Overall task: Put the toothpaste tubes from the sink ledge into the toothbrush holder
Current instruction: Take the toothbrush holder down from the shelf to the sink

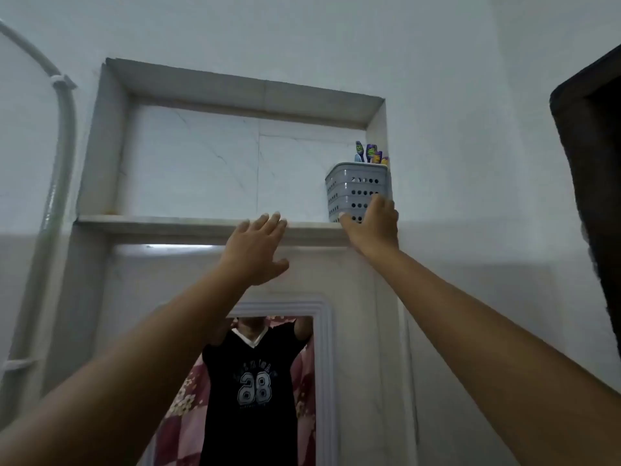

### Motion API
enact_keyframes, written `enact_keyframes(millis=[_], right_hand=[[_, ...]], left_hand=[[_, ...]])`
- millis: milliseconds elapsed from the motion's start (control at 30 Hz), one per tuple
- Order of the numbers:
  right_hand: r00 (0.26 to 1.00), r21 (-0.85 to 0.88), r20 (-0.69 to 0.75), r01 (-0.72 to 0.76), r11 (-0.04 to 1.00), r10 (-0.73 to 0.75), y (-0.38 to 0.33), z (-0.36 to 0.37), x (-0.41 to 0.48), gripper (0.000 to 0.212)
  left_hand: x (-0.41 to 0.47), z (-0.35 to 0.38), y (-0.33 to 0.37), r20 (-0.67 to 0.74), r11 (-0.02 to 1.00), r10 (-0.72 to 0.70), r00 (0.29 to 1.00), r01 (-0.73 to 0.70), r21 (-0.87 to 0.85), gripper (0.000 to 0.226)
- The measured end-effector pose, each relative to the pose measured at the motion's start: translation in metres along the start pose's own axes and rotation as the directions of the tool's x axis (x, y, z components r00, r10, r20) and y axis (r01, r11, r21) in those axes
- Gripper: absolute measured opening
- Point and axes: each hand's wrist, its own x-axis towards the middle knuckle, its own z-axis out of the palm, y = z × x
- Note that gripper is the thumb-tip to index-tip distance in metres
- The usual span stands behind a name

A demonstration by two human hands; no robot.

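A grey perforated toothbrush holder (353,186) stands at the right end of a recessed wall shelf (168,220). Several coloured tubes (371,153) stick up out of its top. My right hand (371,227) is raised against the holder's lower front, fingers spread and touching it; a firm grip is not visible. My left hand (257,247) is raised with fingers apart, its fingertips at the shelf's front edge, holding nothing.
A white-framed mirror (268,381) below the shelf reflects a person in a dark numbered shirt. A grey pipe (64,136) runs down the wall at left. A dark frame (591,183) stands at the right edge.
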Motion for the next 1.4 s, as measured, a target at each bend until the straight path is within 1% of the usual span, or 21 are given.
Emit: enact_keyframes(millis=[33, 100, 233, 333, 367, 500, 633, 733, 833, 900, 967, 1000, 1033, 1100, 1133, 1167, 1200, 1267, 1300, 1333, 1400], right_hand=[[0.999, -0.007, -0.026, -0.046, 0.999, 0.046, 0.001, 0.002, 0.01, 0.072], [0.988, 0.001, -0.067, -0.139, 0.99, 0.139, 0.002, 0.004, 0.03, 0.084], [0.963, 0.077, -0.028, -0.266, 0.961, 0.269, -0.005, 0.011, 0.061, 0.109], [0.946, 0.075, -0.004, -0.323, 0.944, 0.324, -0.014, 0.022, 0.07, 0.129], [0.94, 0.074, -0.006, -0.34, 0.938, 0.341, -0.015, 0.024, 0.072, 0.133], [0.922, 0.133, -0.045, -0.376, 0.917, 0.385, -0.019, 0.029, 0.077, 0.13], [0.92, 0.19, -0.072, -0.367, 0.911, 0.386, -0.026, 0.018, 0.072, 0.126], [0.921, 0.231, -0.039, -0.368, 0.9, 0.387, -0.036, 0.0, 0.07, 0.123], [0.933, 0.278, 0.011, -0.349, 0.895, 0.36, -0.044, -0.022, 0.066, 0.118], [0.947, 0.298, 0.035, -0.315, 0.901, 0.32, -0.048, -0.036, 0.057, 0.115], [0.958, 0.33, 0.063, -0.284, 0.9, 0.279, -0.05, -0.048, 0.043, 0.114], [0.961, 0.347, 0.085, -0.276, 0.896, 0.264, -0.051, -0.054, 0.033, 0.115], [0.962, 0.366, 0.113, -0.274, 0.889, 0.25, -0.051, -0.058, 0.022, 0.119], [0.956, 0.407, 0.174, -0.287, 0.867, 0.234, -0.048, -0.063, -0.007, 0.132], [0.951, 0.433, 0.206, -0.299, 0.851, 0.229, -0.044, -0.064, -0.022, 0.133], [0.945, 0.465, 0.243, -0.312, 0.828, 0.219, -0.04, -0.063, -0.038, 0.128], [0.936, 0.497, 0.285, -0.328, 0.803, 0.206, -0.034, -0.061, -0.055, 0.118], [0.915, 0.546, 0.36, -0.363, 0.755, 0.18, -0.019, -0.055, -0.092, 0.096], [0.904, 0.558, 0.391, -0.384, 0.736, 0.176, -0.008, -0.05, -0.112, 0.093], [0.892, 0.564, 0.418, -0.403, 0.721, 0.172, 0.002, -0.045, -0.134, 0.094], [0.868, 0.568, 0.467, -0.441, 0.695, 0.169, 0.031, -0.032, -0.179, 0.093]], left_hand=[[0.004, 0.004, -0.002, 0.013, 1.0, -0.01, 1.0, 0.01, -0.009, 0.081], [0.008, 0.012, -0.008, -0.004, 0.997, -0.033, 0.999, 0.033, -0.065, 0.078], [0.011, 0.018, -0.011, -0.025, 0.989, -0.029, 0.999, 0.025, -0.146, 0.082], [0.012, 0.022, -0.014, -0.019, 0.988, -0.038, 0.999, 0.034, -0.152, 0.085], [0.013, 0.023, -0.013, -0.022, 0.988, -0.036, 0.999, 0.032, -0.154, 0.085], [0.01, 0.028, -0.012, -0.037, 0.989, -0.026, 0.999, 0.021, -0.147, 0.085], [0.011, 0.028, -0.013, -0.023, 0.988, -0.022, 0.999, 0.018, -0.155, 0.085], [0.011, 0.021, -0.014, 0.021, 0.985, -0.015, 1.0, 0.019, -0.172, 0.083], [0.013, 0.01, -0.015, 0.101, 0.983, 0.001, 0.995, 0.018, -0.182, 0.078], [0.012, -0.002, -0.012, 0.145, 0.974, 0.003, 0.989, 0.03, -0.226, 0.076], [0.001, -0.012, -0.005, 0.152, 0.942, -0.021, 0.988, 0.07, -0.328, 0.074], [-0.008, -0.014, -0.001, 0.149, 0.898, -0.044, 0.988, 0.105, -0.428, 0.073], [-0.019, -0.014, 0.004, 0.148, 0.822, -0.066, 0.987, 0.138, -0.553, 0.074], [-0.051, -0.011, 0.015, 0.108, 0.598, -0.083, 0.991, 0.136, -0.79, 0.079], [-0.068, -0.008, 0.022, 0.076, 0.474, -0.098, 0.992, 0.114, -0.873, 0.081], [-0.087, -0.006, 0.029, 0.056, 0.357, -0.117, 0.992, 0.095, -0.929, 0.082], [-0.105, -0.005, 0.036, 0.057, 0.26, -0.132, 0.99, 0.09, -0.961, 0.082], [-0.138, -0.003, 0.048, 0.078, 0.124, -0.15, 0.986, 0.097, -0.988, 0.083], [-0.153, 0.0, 0.053, 0.093, 0.071, -0.151, 0.984, 0.104, -0.992, 0.084], [-0.169, 0.005, 0.057, 0.104, 0.027, -0.141, 0.985, 0.109, -0.994, 0.083], [-0.201, 0.014, 0.067, 0.125, -0.03, -0.088, 0.988, 0.123, -0.992, 0.078]])
